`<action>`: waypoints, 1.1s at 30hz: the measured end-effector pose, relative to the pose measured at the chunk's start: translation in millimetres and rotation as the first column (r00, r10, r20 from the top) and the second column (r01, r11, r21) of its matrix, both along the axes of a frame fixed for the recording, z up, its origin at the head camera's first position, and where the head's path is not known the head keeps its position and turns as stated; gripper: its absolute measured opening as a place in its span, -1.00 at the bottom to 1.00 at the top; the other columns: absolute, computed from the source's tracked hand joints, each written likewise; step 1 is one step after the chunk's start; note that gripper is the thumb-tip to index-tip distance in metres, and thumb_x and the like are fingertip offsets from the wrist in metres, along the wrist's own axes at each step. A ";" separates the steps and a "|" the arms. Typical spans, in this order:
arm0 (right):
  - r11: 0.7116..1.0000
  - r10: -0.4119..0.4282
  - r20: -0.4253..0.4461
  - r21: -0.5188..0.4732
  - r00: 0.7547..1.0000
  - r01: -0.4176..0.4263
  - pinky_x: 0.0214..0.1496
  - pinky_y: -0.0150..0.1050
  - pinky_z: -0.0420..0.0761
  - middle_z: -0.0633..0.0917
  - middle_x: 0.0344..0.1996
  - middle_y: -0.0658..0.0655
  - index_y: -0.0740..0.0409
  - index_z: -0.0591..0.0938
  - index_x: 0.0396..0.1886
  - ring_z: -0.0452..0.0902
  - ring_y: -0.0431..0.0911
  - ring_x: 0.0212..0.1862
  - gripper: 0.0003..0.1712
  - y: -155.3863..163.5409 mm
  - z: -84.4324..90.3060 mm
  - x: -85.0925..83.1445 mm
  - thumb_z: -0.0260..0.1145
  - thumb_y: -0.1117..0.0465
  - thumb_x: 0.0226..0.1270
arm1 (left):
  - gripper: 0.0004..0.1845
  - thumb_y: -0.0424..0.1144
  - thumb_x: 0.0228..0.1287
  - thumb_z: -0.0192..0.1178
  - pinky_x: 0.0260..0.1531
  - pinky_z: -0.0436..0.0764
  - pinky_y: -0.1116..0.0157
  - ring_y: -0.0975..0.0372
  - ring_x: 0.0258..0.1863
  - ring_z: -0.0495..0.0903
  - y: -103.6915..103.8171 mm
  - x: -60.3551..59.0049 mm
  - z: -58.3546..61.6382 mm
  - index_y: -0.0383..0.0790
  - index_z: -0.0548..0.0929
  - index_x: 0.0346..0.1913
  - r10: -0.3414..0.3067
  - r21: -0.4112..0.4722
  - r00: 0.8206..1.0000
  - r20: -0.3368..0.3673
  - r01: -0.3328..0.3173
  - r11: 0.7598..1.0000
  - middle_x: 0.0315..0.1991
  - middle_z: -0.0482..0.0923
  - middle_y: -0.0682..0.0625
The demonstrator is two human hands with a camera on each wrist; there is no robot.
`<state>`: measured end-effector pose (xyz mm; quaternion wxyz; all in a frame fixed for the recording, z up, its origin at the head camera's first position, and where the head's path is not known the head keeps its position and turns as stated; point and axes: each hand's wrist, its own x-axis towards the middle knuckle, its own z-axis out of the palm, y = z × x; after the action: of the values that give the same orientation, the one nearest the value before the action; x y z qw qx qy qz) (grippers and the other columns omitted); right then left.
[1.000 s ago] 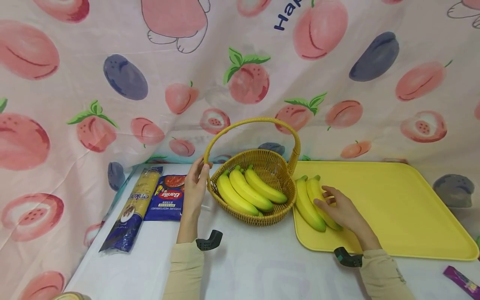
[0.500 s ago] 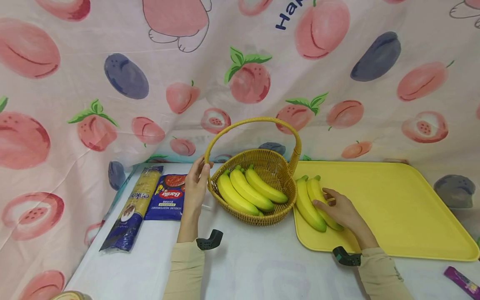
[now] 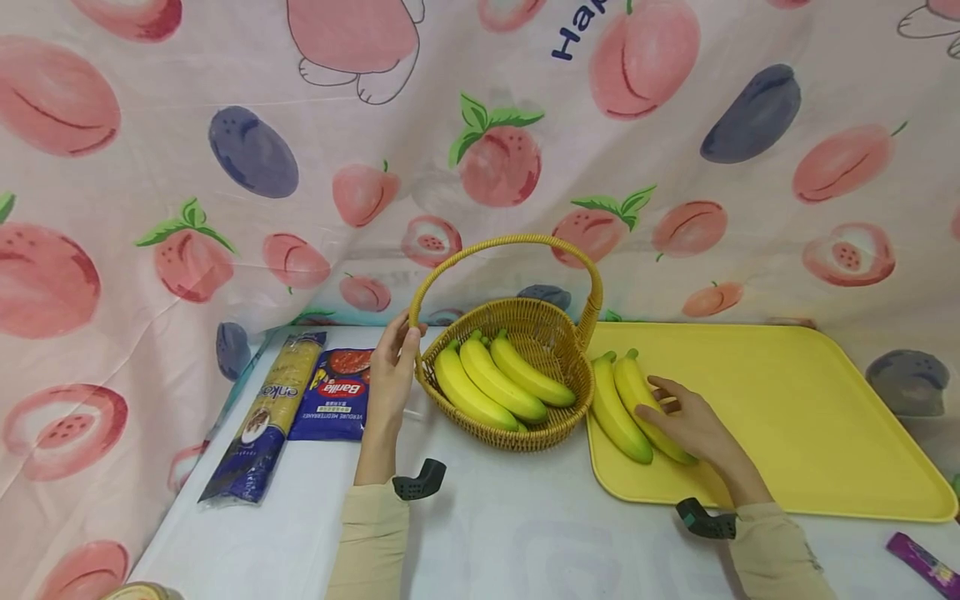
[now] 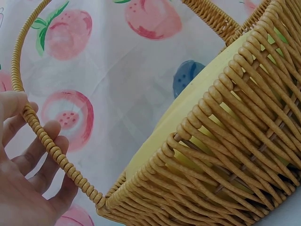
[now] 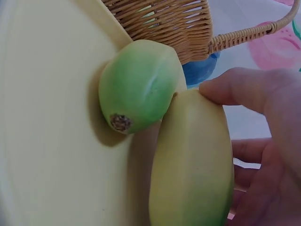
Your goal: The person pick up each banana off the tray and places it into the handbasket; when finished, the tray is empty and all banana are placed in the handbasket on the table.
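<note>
A wicker basket (image 3: 502, 437) with a tall arched handle (image 4: 63, 162) stands in the middle of the table and holds several yellow bananas (image 3: 501, 387). My left hand (image 3: 392, 367) grips the lower left part of that handle, thumb on one side and fingers curled behind it. On the left end of the yellow tray (image 3: 795, 417) lie two more bananas. My right hand (image 3: 693, 429) holds the right-hand banana (image 5: 193, 160) between thumb and fingers. Close beside it on the tray is the other banana (image 5: 141, 87), its green tip facing the right wrist camera.
Left of the basket lie a spaghetti pack (image 3: 266, 417) and a blue Barilla pouch (image 3: 333, 400), partly behind my left arm. A purple packet (image 3: 926, 562) sits at the front right. A round lid (image 3: 138, 592) shows at the bottom left. Fruit-print cloth (image 3: 480, 158) hangs behind.
My right hand has shifted slightly right, and the lower end of the banana in it has swung right, away from the other banana. The left hand and basket stay put.
</note>
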<state>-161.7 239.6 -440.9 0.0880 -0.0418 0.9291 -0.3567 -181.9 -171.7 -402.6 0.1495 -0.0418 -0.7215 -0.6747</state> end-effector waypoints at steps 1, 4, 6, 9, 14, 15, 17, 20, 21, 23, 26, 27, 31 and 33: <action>1.000 0.002 -0.004 -0.002 1.000 -0.002 0.03 0.05 0.47 0.44 0.16 0.35 0.23 0.19 0.43 0.41 0.21 0.11 -0.11 0.2 0.6 0.9 0.19 -0.21 0.29 | -0.57 0.01 0.41 -0.01 0.26 0.25 0.05 0.17 0.26 0.38 0.1 0.0 0.0 0.08 0.40 0.29 -0.002 0.001 1.000 0.000 0.002 1.000 0.11 0.53 -0.16; 1.000 0.013 -0.018 -0.003 1.000 -0.013 0.00 0.03 0.49 0.44 0.15 0.34 0.21 0.19 0.42 0.41 0.21 0.11 -0.13 0.1 2.9 4.5 0.18 -0.19 0.31 | -0.57 0.00 0.42 -0.02 0.26 0.25 0.04 0.17 0.26 0.37 0.2 0.3 0.5 0.07 0.39 0.30 -0.007 -0.003 1.000 0.004 0.007 1.000 0.12 0.52 -0.17; 1.000 0.021 -0.029 -0.003 0.999 -0.022 -0.01 0.03 0.50 0.44 0.15 0.33 0.22 0.19 0.42 0.41 0.21 0.11 -0.14 -0.4 4.4 6.9 0.18 -0.19 0.31 | -0.58 -0.01 0.42 -0.01 0.25 0.25 0.06 0.19 0.25 0.37 0.0 0.9 1.2 0.08 0.39 0.29 -0.011 0.000 1.000 0.007 0.011 1.000 0.12 0.52 -0.16; 0.999 0.034 -0.045 -0.004 0.998 -0.034 0.00 0.03 0.50 0.43 0.15 0.33 0.23 0.19 0.42 0.41 0.21 0.12 -0.15 -2.0 8.0 11.1 0.18 -0.17 0.32 | -0.58 -0.09 0.45 -0.03 0.22 0.26 0.10 0.16 0.26 0.36 1.2 5.1 8.7 -0.01 0.38 0.31 -0.020 0.009 1.000 0.023 0.019 1.000 0.13 0.50 -0.22; 0.998 0.059 -0.089 -0.004 0.994 -0.059 -0.01 -0.03 0.49 0.46 0.14 0.30 0.29 0.25 0.39 0.42 0.16 0.08 -0.20 -4.8 14.6 18.0 0.18 -0.11 0.35 | -0.57 -0.15 0.46 -0.05 0.27 0.22 0.05 0.12 0.29 0.34 3.7 10.9 17.7 -0.07 0.35 0.34 -0.028 0.015 0.999 0.045 0.027 1.000 0.17 0.47 -0.27; 0.998 0.068 -0.099 -0.004 0.993 -0.068 -0.02 -0.04 0.49 0.47 0.13 0.30 0.30 0.26 0.38 0.42 0.15 0.07 -0.22 -5.1 15.4 19.2 0.18 -0.10 0.35 | -0.57 -0.14 0.46 -0.05 0.28 0.21 0.04 0.12 0.29 0.33 3.7 11.0 18.0 -0.05 0.35 0.34 -0.030 0.017 0.998 0.047 0.029 0.999 0.17 0.47 -0.25; 0.997 0.079 -0.108 -0.008 0.991 -0.080 -0.01 -0.05 0.48 0.48 0.12 0.28 0.30 0.29 0.36 0.42 0.12 0.06 -0.25 -5.7 16.4 21.5 0.18 -0.08 0.36 | -0.57 -0.15 0.47 -0.05 0.29 0.22 0.04 0.11 0.29 0.33 5.9 16.1 25.5 -0.09 0.35 0.34 -0.030 0.011 0.998 0.052 0.029 1.000 0.17 0.46 -0.28; 0.995 0.095 -0.114 -0.021 0.989 -0.099 0.01 -0.03 0.47 0.47 0.14 0.26 0.29 0.29 0.36 0.41 0.11 0.08 -0.27 -6.7 18.6 25.2 0.18 -0.06 0.37 | -0.57 -0.17 0.47 -0.06 0.28 0.22 0.04 0.09 0.28 0.34 6.8 17.6 28.5 -0.13 0.34 0.34 -0.028 0.007 0.998 0.055 0.028 1.000 0.16 0.47 -0.28; 0.994 0.102 -0.117 -0.027 0.988 -0.106 0.01 -0.03 0.47 0.47 0.14 0.26 0.29 0.29 0.36 0.41 0.12 0.08 -0.28 -7.1 19.8 26.4 0.18 -0.05 0.37 | -0.56 -0.18 0.47 -0.06 0.28 0.22 0.04 0.08 0.29 0.34 6.7 17.3 28.1 -0.13 0.34 0.34 -0.028 0.006 0.998 0.057 0.027 1.000 0.16 0.47 -0.27; 0.992 0.114 -0.123 -0.034 0.986 -0.119 0.02 -0.02 0.47 0.46 0.16 0.25 0.27 0.29 0.36 0.41 0.11 0.09 -0.29 -8.5 22.4 28.6 0.18 -0.05 0.37 | -0.57 -0.16 0.46 -0.05 0.28 0.22 0.04 0.10 0.28 0.34 5.1 14.0 22.9 -0.09 0.35 0.34 -0.027 0.010 0.998 0.057 0.026 1.000 0.15 0.48 -0.24; 0.989 0.141 -0.138 -0.031 0.980 -0.147 0.00 -0.05 0.49 0.46 0.18 0.25 0.25 0.29 0.36 0.43 0.09 0.08 -0.29 -12.1 26.9 31.2 0.19 -0.05 0.37 | -0.58 -0.10 0.45 -0.03 0.28 0.22 0.05 0.15 0.27 0.35 2.2 7.4 12.7 0.02 0.37 0.32 -0.022 0.013 0.998 0.052 0.022 1.000 0.15 0.49 -0.18; 0.987 0.151 -0.143 -0.030 0.978 -0.157 0.00 -0.08 0.49 0.46 0.19 0.24 0.23 0.30 0.36 0.44 0.08 0.08 -0.30 -13.6 28.3 31.7 0.19 -0.05 0.36 | -0.58 -0.07 0.44 -0.02 0.28 0.23 0.06 0.17 0.26 0.36 1.1 5.1 8.9 0.05 0.38 0.31 -0.021 0.014 0.999 0.047 0.021 1.000 0.15 0.50 -0.17; 0.980 0.194 -0.171 -0.020 0.966 -0.200 -0.03 -0.19 0.51 0.49 0.19 0.21 0.20 0.31 0.36 0.46 0.04 0.05 -0.31 -19.7 33.1 32.9 0.20 -0.04 0.35 | -0.57 0.02 0.41 -0.01 0.28 0.23 0.05 0.19 0.25 0.37 0.0 1.0 1.4 0.11 0.38 0.30 -0.010 -0.001 1.000 0.028 0.010 1.000 0.16 0.49 -0.21; 0.976 0.210 -0.189 -0.015 0.959 -0.216 -0.04 -0.22 0.51 0.50 0.17 0.19 0.20 0.31 0.35 0.47 0.02 0.04 -0.32 -22.3 35.3 32.9 0.20 -0.03 0.36 | -0.56 0.04 0.41 -0.01 0.28 0.23 0.03 0.18 0.26 0.38 0.1 0.7 0.4 0.11 0.38 0.30 -0.007 -0.004 1.000 0.022 0.007 1.000 0.17 0.48 -0.24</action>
<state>-128.8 217.3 -405.6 0.0376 -0.1764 0.9168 -0.3563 -181.3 -171.6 -402.2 0.1392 -0.0371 -0.7245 -0.6740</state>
